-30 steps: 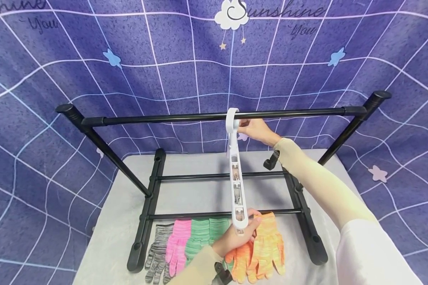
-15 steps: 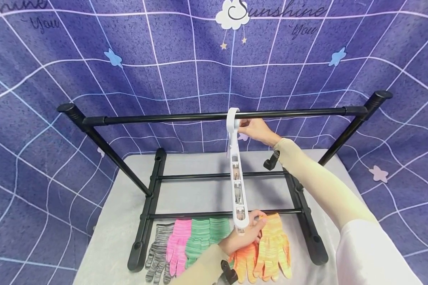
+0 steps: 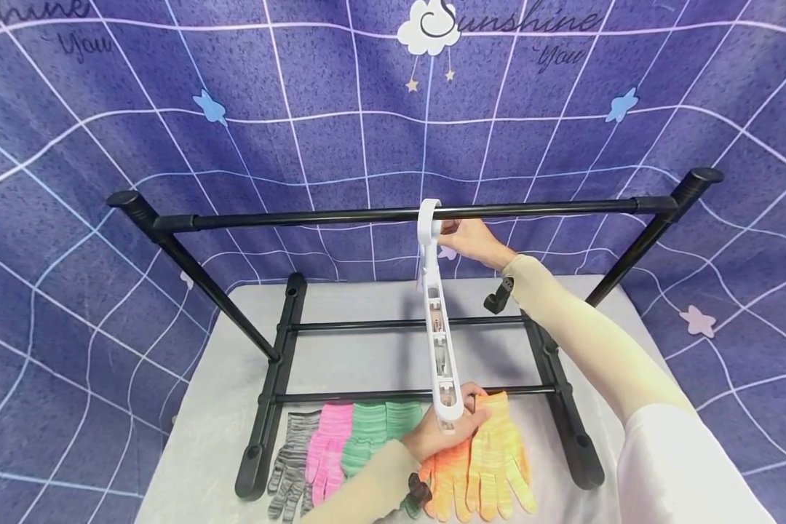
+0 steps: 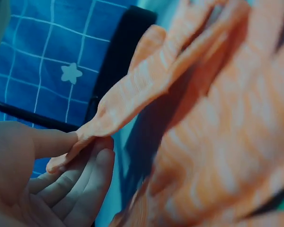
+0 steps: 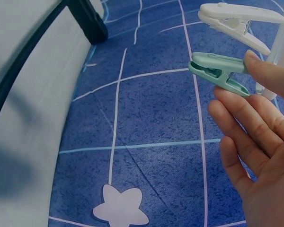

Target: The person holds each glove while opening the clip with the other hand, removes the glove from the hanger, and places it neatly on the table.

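My left hand (image 3: pixel 426 438) pinches the cuff edge of a yellow-orange knit glove (image 3: pixel 495 462) between thumb and fingers, the glove hanging over the front of the table. In the left wrist view the glove's cuff (image 4: pixel 132 90) stretches away from the fingertips. An orange glove (image 3: pixel 447 466) lies beside it, partly behind the hand. A white hanger (image 3: pixel 440 349) hooks over the rack's top bar. Behind its upper end, my right hand (image 3: pixel 470 239) squeezes a green clip (image 5: pixel 217 68) between thumb and fingers, its front jaws slightly apart. Just above sits a white clip (image 5: pixel 241 21).
Grey (image 3: pixel 295 458), pink (image 3: pixel 327 444) and green gloves (image 3: pixel 367 437) lie in a row at the table's front left. The black rack's top bar (image 3: pixel 301 217) spans the view, its lower rails (image 3: pixel 354 397) close over the table. A blue grid-patterned curtain (image 3: pixel 340 109) hangs behind.
My left hand has shifted a little to the right, carrying the yellow-orange glove with it. The right hand stays at the top of the hanger.
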`<state>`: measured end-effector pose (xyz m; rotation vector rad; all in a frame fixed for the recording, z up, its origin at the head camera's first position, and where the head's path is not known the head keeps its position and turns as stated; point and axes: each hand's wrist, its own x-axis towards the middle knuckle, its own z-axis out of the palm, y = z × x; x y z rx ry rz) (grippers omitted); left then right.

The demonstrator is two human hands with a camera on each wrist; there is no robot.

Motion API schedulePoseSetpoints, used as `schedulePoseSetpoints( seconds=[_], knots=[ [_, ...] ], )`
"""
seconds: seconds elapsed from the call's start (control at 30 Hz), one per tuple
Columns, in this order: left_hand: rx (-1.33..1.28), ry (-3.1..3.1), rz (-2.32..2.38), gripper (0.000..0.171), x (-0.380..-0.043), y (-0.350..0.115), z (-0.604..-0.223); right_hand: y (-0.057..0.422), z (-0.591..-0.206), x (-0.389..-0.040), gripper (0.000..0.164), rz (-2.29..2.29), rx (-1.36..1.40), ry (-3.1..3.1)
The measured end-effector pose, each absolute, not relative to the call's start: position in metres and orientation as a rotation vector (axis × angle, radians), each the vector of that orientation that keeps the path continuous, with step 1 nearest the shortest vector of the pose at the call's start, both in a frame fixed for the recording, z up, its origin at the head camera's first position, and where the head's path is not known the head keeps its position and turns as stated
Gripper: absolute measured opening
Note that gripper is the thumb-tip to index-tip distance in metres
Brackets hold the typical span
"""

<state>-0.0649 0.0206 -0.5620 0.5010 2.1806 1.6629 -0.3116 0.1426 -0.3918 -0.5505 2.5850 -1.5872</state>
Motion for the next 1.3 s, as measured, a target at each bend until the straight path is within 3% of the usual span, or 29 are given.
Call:
schedulePoseSetpoints(
  seconds=[0.2,0.47,0.8,1.3],
  knots=[
    [0.610,2.362,1.503,0.020,-0.068,0.013,-0.564,0.142,-0.390,-0.311,0.026,-1.581,-0.548,2.580],
    [0.829,2.493,1.410,0.037,-0.068,0.009,-0.568,0.142,-0.389,-0.310,0.026,-1.552,-0.550,2.605],
    [1.233,2.878,0.853,0.035,-0.069,0.016,-0.569,0.141,-0.390,-0.310,0.026,-1.572,-0.585,2.595],
    [1.268,3.094,0.201,0.028,-0.067,0.033,-0.580,0.143,-0.393,-0.310,0.020,-1.579,-0.508,2.621]
  ],
)
